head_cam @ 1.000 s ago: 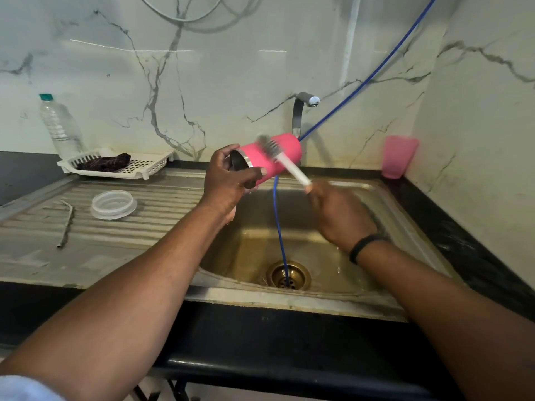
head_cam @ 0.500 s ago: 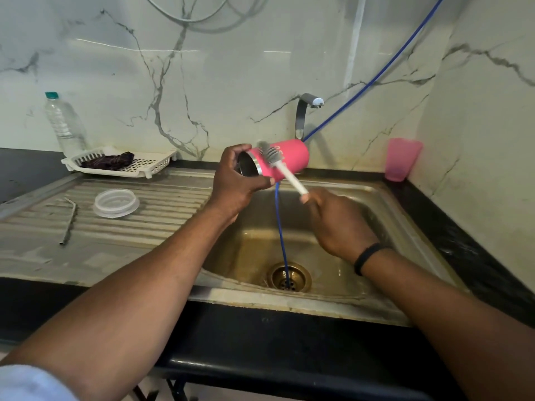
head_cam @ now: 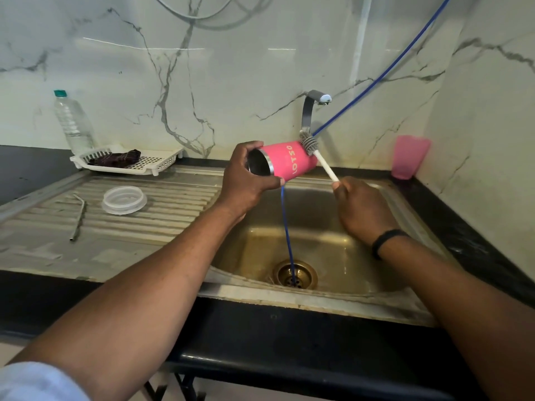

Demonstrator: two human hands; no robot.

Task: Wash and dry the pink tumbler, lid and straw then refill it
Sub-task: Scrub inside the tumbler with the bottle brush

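The left hand [head_cam: 249, 180] grips the pink tumbler [head_cam: 286, 163] by its open steel rim, fingers curled round the mouth, and holds it on its side above the sink [head_cam: 405, 204], so any drips would fall into the basin and not onto the bench. Tipped this way, the tumbler's outer wall and base face the right hand [head_cam: 362, 206], which is closed round the white handle of a bottle brush [head_cam: 309, 144]. The grey bristles press against the tumbler's far end, near its base, just in front of the tap [head_cam: 314, 105]; this looks like the scrubbing of the outside. No water is seen running.

Left of the sink, on the ribbed draining board, the clear lid [head_cam: 124, 199] lies flat and the metal straw [head_cam: 78, 218] lies beside it, both well apart from the tumbler, probably parked there within reach for their own wash.
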